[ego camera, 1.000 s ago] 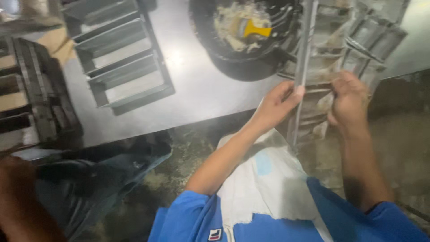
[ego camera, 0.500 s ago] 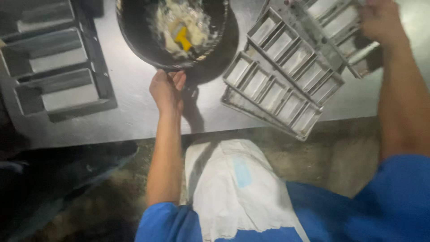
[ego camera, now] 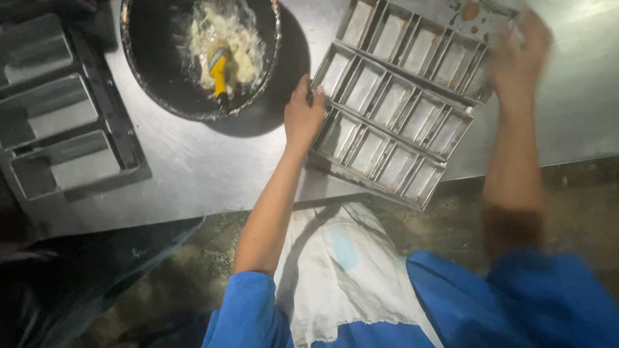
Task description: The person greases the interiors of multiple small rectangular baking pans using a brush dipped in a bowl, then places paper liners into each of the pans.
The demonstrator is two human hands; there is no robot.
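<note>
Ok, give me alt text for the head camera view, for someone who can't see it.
A person's left hand and right hand grip opposite edges of a metal multi-compartment baking tray on a steel table. Left of it sits a dark round pan of pale paste with a yellow-handled tool; more metal tins lie at far left.

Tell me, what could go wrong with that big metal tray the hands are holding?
The metal tray hangs partly over the table's edge, so it might tip and fall if the left hand or right hand lets go. The left hand grips a thin metal rim, which could pinch or scratch. The dark bowl of pale paste, with a yellow-handled brush in it, sits close by, so sliding the tray could bump it.
</note>
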